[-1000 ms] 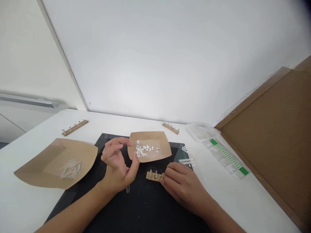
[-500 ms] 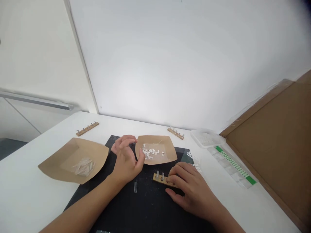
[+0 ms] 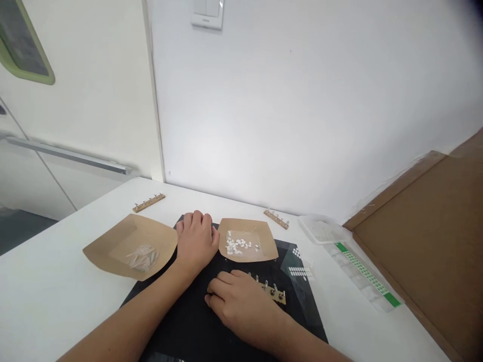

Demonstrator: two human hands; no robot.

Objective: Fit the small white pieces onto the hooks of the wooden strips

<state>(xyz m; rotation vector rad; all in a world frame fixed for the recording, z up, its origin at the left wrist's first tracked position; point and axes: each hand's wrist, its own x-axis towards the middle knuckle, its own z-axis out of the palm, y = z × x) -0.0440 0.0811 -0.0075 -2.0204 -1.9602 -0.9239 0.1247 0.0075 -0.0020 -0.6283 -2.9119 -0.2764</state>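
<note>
My left hand [image 3: 196,239] is between the two brown paper trays, back upward, fingers curled down and their tips hidden. My right hand [image 3: 243,304] is low over the black mat [image 3: 188,311], its fingers bent together toward the left. What it may pinch is hidden beneath it. Beside and partly behind that hand is a wooden strip [image 3: 279,296] with several metal pegs, some carrying clear false nail tips [image 3: 266,284]. Nail tips [image 3: 143,258] lie heaped in the left paper tray [image 3: 109,246]. Small white pieces [image 3: 237,245] are in the right paper tray [image 3: 264,251].
Two more pegged strips lie at the back, one on the left [image 3: 149,202] and one on the right [image 3: 276,219]. Rows of white dots [image 3: 301,272] are near the mat's right edge. A clear plastic box [image 3: 324,229] and a green-printed sleeve [image 3: 368,276] stand beside the brown board [image 3: 422,221].
My left hand has turned back-up and curled. My right hand has moved left off the strip, over where a loose nail tip lay, hiding that spot. The view has shifted.
</note>
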